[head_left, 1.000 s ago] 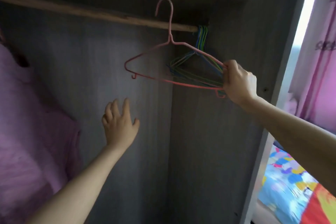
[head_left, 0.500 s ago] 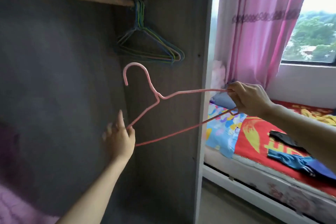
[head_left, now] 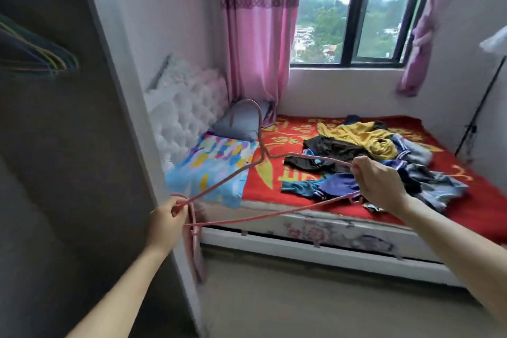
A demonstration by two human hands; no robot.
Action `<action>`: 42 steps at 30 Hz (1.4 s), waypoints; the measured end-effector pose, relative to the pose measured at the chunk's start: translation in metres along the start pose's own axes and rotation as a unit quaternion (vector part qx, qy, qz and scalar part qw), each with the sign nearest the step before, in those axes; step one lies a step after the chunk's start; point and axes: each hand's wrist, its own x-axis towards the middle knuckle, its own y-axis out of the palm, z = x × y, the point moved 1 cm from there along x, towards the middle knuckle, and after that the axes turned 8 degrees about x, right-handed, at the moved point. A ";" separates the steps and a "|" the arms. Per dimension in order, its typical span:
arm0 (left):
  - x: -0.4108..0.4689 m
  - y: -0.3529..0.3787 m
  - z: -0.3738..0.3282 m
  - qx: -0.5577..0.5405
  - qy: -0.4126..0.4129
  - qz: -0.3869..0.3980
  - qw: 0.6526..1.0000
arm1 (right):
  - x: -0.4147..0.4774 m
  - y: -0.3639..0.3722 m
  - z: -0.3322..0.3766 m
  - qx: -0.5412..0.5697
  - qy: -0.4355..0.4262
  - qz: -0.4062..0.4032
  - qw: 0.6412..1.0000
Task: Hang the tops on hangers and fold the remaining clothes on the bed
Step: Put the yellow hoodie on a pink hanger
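A pink wire hanger (head_left: 219, 185) is held in the air between me and the bed. My right hand (head_left: 380, 182) grips its right end. My left hand (head_left: 167, 221) pinches its left corner, beside the wardrobe's edge. On the bed's red blanket (head_left: 277, 173) lies a heap of clothes: a yellow top (head_left: 365, 136), a dark garment (head_left: 329, 149), blue pieces (head_left: 315, 188) and a grey-blue one (head_left: 436, 186).
Several coloured hangers (head_left: 41, 56) hang inside the dark wardrobe (head_left: 68, 173) at left. A colourful pillow (head_left: 211, 170) and white padded headboard (head_left: 183, 107) sit at the bed's head. Pink curtains (head_left: 258, 35) frame the window. A black stand (head_left: 477, 115) is at right.
I have turned from the wardrobe toward the bed. The pink hanger came off the rail in my right hand, and my left hand has taken hold of its other end.
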 end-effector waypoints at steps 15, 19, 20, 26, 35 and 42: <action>-0.058 0.273 -0.166 -0.112 0.229 0.216 0.942 | -0.214 -0.133 -0.139 -0.128 0.195 0.030 0.972; -0.056 0.310 -0.190 -0.111 0.255 0.194 0.941 | -0.243 -0.140 -0.145 -0.159 0.263 0.066 0.949; -0.055 0.318 -0.195 -0.111 0.269 0.181 0.939 | -0.247 -0.141 -0.148 -0.165 0.290 0.084 0.939; -0.048 0.374 -0.204 -0.071 0.380 0.090 0.918 | -0.242 -0.122 -0.175 -0.149 0.472 0.424 0.758; 0.025 0.471 -0.224 -0.061 0.393 0.093 0.913 | -0.158 -0.048 -0.261 0.047 0.523 0.342 0.779; 0.065 0.532 -0.239 -0.065 0.389 0.127 0.910 | -0.126 0.010 -0.315 0.128 0.555 0.281 0.772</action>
